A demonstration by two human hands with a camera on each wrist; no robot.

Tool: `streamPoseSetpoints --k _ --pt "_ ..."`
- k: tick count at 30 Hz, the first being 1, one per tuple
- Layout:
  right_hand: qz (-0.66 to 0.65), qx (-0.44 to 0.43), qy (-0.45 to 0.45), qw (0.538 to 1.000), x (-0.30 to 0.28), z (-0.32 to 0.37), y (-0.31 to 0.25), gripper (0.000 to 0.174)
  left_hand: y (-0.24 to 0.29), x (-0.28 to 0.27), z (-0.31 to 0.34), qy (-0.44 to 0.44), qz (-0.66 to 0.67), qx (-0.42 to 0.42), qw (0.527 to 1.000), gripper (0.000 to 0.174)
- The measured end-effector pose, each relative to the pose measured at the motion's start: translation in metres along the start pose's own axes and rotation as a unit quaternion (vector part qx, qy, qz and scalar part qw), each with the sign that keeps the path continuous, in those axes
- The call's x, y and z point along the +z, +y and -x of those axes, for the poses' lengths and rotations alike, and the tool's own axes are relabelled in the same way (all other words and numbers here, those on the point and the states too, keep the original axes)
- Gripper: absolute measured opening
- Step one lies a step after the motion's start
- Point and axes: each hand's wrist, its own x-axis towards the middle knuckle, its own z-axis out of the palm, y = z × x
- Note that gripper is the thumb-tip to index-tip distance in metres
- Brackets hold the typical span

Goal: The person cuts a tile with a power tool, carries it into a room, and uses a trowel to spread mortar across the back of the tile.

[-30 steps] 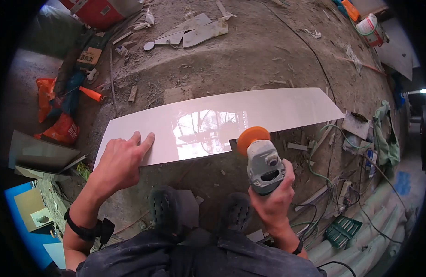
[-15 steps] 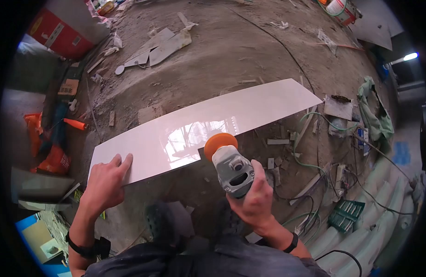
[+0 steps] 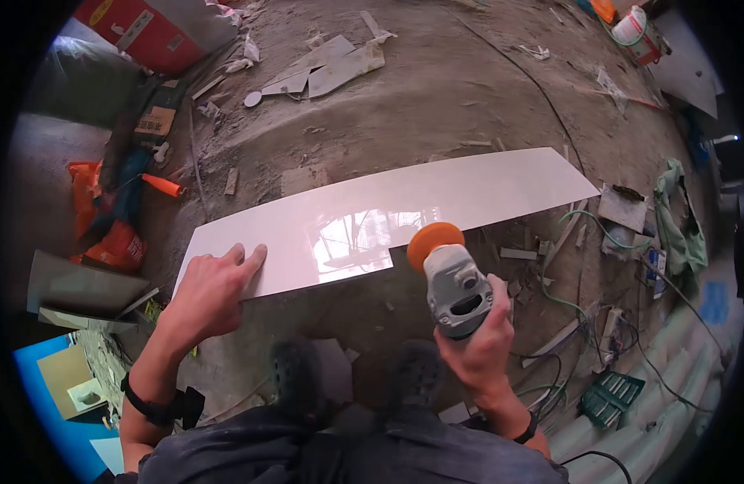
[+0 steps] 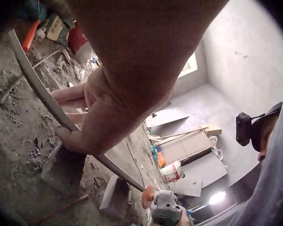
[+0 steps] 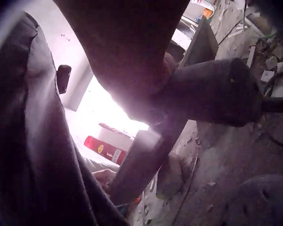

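Note:
My left hand (image 3: 211, 294) holds the left end of a long, glossy white tile slab (image 3: 485, 181). In the left wrist view the slab's thin edge (image 4: 42, 96) runs between the fingers above and the thumb (image 4: 73, 139) below. My right hand (image 3: 481, 347) grips a grey angle grinder (image 3: 459, 290) by its body. Its orange disc (image 3: 432, 240) overlaps the slab's near edge in the head view, just right of a small notch cut there. The right wrist view shows the grinder's dark body (image 5: 212, 92) with a cable at its end.
Offcuts (image 3: 348, 68) lie on the dusty floor beyond the slab. At the right are a green hose (image 3: 549, 290), cables and a green case of bits (image 3: 610, 398). Orange bags (image 3: 114, 242) sit at the left. My shoes (image 3: 295, 371) are below the slab.
The head view swung and came back, shifting everything in frame. The disc sits slightly farther right of the notch than before. Both hands keep their holds on slab and grinder.

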Motion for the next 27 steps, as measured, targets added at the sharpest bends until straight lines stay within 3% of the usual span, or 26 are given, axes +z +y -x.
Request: streamPoseSetpoints --k 5,18,23,27 --pt "0.0 -0.033 -0.005 0.999 0.012 -0.001 -0.009 0.09 -0.004 0.002 0.0 0.0 0.007 0.001 1.0 0.076" --pt "-0.014 0.002 -0.012 1.0 0.011 -0.003 -0.017 0.093 -0.005 0.002 0.002 0.004 0.0 0.015 1.0 0.074" --pt "0.023 0.009 0.012 1.0 -0.005 -0.003 0.005 0.092 0.001 -0.001 -0.001 0.009 -0.012 0.019 1.0 0.074" --pt "0.003 0.068 0.058 0.996 -0.024 -0.013 0.034 0.088 0.003 -0.001 -0.001 0.018 -0.014 0.026 0.999 0.075"
